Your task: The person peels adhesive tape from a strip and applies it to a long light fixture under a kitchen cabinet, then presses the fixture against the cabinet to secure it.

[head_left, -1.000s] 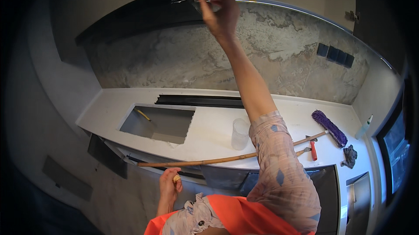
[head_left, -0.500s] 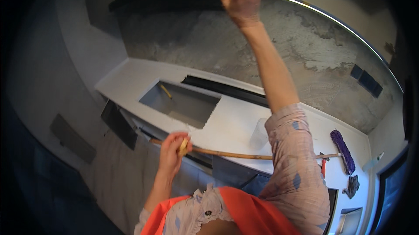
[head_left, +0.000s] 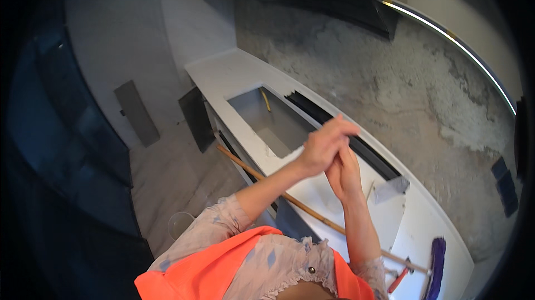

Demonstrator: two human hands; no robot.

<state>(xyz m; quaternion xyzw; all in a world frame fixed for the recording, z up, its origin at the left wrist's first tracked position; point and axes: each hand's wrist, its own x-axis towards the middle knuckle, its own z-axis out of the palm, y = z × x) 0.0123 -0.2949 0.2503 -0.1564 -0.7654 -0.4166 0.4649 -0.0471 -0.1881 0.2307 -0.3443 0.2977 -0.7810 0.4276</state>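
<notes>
My left hand and my right hand meet over the white countertop, beside the near right corner of its rectangular cutout. The left fingers are closed over the fingers of the right hand, which point up beneath them. Whatever lies between the two palms is hidden. Below my hands, a mop's bamboo handle runs slantwise along the counter's front. Its purple fluffy head rests at the lower right. A red-handled tool lies by the handle.
A black channel runs along the counter's back, with a clear plastic piece at its end. A cabinet door hangs open at left. Overhead are a dark upper cabinet and a light strip. A clear container sits on the floor.
My right hand has come down from the upper cabinet to meet my left, which has moved right and up. The yellow piece in my left hand no longer shows. The view has turned left.
</notes>
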